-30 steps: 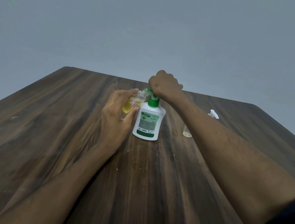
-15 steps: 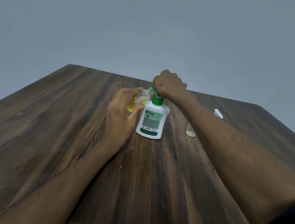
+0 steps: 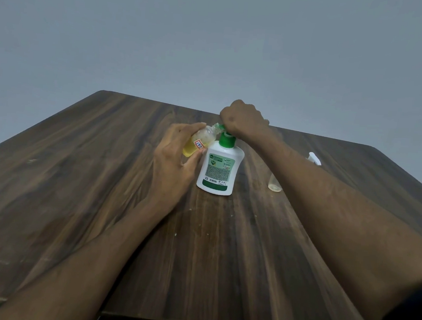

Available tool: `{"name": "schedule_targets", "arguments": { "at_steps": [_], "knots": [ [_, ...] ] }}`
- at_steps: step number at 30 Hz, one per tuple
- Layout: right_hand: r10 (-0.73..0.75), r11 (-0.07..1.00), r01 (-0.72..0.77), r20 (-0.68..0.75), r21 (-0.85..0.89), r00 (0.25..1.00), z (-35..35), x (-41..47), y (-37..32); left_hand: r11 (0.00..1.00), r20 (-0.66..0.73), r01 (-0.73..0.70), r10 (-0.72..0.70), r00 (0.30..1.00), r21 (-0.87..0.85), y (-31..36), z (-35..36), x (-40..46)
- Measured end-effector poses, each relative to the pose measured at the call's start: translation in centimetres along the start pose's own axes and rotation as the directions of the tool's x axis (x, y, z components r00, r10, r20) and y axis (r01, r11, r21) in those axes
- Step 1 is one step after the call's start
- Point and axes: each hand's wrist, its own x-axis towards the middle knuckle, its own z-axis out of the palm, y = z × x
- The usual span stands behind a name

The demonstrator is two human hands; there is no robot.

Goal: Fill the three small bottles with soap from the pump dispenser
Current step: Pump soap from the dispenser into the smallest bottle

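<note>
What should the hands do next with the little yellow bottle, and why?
Probably pump again: the right hand sits on the green pump head, and the small bottle that the left hand tilts to the spout looks only partly full.

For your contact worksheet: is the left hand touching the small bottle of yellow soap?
Touching. The head view shows the left hand with fingers and thumb wrapped round the small bottle, tilted toward the pump dispenser.

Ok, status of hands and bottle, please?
Left hand holds small bottle, tilted, mouth at green spout. Right hand on pump dispenser. Nothing blocking.
</note>
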Motion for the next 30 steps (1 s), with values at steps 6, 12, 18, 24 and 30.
{"name": "schedule_targets", "arguments": {
  "at_steps": [6,12,18,24,30],
  "knots": [
    [-0.012,1.000,0.012,0.008,-0.015,1.000,0.0,0.2,-0.1,1.000,0.002,0.001,-0.001,1.000,0.009,0.0,0.0,0.0],
    [-0.013,1.000,0.012,-0.016,-0.010,1.000,0.2,0.3,0.1,1.000,0.002,-0.005,0.005,1.000,0.000,0.2,-0.1,0.0],
    [-0.019,1.000,0.019,-0.005,-0.021,1.000,0.0,0.4,0.0,1.000,0.002,-0.003,0.003,1.000,0.005,0.0,0.0,0.0],
    [-0.008,1.000,0.008,-0.005,-0.002,1.000,-0.1,0.5,-0.1,1.000,0.010,-0.016,0.016,1.000,0.016,-0.2,0.1,0.1],
    [-0.023,0.999,0.023,-0.002,0.048,1.000,-0.2,1.2,0.1,1.000,0.008,-0.017,0.017,1.000,0.014,-0.3,0.2,0.1]
  ]
}}
